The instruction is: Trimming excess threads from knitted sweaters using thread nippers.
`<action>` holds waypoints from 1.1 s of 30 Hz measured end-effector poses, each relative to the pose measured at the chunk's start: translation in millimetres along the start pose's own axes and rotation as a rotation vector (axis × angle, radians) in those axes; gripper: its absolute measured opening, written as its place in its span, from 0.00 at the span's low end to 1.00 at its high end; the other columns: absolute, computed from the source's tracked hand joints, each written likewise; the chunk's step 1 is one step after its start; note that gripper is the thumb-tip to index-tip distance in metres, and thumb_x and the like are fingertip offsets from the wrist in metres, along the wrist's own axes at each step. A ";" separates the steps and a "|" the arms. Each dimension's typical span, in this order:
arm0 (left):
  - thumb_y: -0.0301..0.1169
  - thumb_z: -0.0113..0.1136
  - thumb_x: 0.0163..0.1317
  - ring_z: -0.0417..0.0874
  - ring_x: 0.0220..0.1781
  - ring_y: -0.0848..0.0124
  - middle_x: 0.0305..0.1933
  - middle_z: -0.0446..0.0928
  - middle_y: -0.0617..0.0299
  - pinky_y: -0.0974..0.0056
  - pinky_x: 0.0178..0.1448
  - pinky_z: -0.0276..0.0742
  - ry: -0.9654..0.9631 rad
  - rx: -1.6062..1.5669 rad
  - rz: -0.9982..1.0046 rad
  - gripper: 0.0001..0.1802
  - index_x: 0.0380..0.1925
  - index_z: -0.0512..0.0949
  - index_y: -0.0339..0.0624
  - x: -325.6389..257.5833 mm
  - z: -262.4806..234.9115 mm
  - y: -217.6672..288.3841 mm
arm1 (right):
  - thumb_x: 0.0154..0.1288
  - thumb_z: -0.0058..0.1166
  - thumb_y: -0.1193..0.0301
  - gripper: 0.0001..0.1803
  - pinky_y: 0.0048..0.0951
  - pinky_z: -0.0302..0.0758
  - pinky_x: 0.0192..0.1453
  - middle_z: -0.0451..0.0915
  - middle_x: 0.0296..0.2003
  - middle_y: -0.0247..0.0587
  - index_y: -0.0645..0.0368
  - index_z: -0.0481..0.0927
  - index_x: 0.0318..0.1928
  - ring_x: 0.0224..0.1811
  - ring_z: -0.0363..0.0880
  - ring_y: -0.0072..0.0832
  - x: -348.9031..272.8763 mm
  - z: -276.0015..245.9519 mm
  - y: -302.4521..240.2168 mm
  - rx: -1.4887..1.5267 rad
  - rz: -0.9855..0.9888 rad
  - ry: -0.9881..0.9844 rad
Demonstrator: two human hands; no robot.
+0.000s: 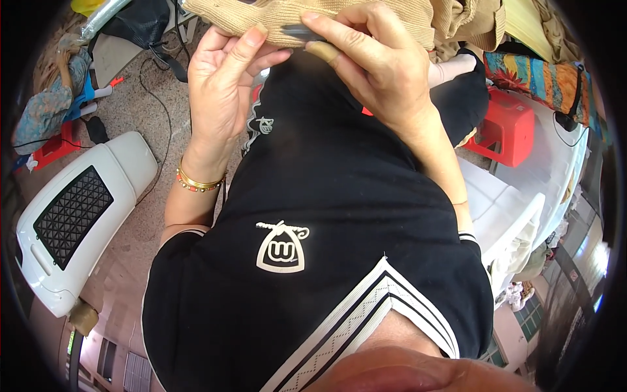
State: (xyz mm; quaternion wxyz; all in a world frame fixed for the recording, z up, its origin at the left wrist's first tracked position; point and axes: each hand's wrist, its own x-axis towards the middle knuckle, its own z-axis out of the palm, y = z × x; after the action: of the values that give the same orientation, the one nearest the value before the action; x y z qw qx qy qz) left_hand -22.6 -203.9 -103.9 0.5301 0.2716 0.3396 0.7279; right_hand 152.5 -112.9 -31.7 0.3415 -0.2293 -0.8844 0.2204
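A tan ribbed knit garment stretches across the top of the view in front of me. My left hand holds the garment's left part, thumb on top and fingers curled beneath it. My right hand pinches a small dark grey two-pronged tool that looks like thread snips, its points directed left against the knit. A yellowish wrap covers one right fingertip. The tool's rear end is hidden inside the right hand. Both hands are close together, with the points near my left thumb.
To my left stands a white plastic piece with a black mesh panel. A black bag and a thin cable lie farther off. On the right are a red stool, a colourful patterned cloth and a white plastic surface.
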 end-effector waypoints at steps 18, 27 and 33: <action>0.36 0.47 0.76 0.80 0.59 0.62 0.60 0.77 0.48 0.55 0.65 0.77 -0.173 -0.128 0.263 0.24 0.64 0.67 0.32 111.1 8.7 115.2 | 0.53 0.73 0.65 0.31 0.20 0.68 0.31 0.70 0.28 0.29 0.58 0.78 0.58 0.27 0.68 0.18 -64.4 -64.4 101.9 -0.019 0.415 0.577; 0.21 0.69 0.56 0.54 0.79 0.56 0.79 0.51 0.50 0.53 0.79 0.49 -0.392 1.040 0.151 0.52 0.76 0.49 0.42 131.8 120.7 35.2 | 0.56 0.61 0.41 0.34 0.36 0.78 0.44 0.86 0.32 0.51 0.65 0.86 0.40 0.36 0.85 0.41 -14.4 -72.9 217.4 -0.052 0.830 0.192; 0.31 0.77 0.49 0.48 0.80 0.55 0.80 0.44 0.44 0.56 0.79 0.48 -0.650 1.361 0.254 0.63 0.77 0.41 0.40 189.1 141.6 -6.3 | 0.56 0.66 0.60 0.20 0.30 0.78 0.40 0.86 0.32 0.42 0.60 0.86 0.44 0.34 0.82 0.26 58.4 -93.7 232.0 0.343 0.310 0.568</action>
State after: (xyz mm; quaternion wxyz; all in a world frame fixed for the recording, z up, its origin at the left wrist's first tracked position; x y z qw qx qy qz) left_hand 33.2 7.5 -14.1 0.2315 0.7758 0.5062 0.2972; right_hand 239.1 126.5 -66.4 0.5696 -0.3520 -0.6593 0.3421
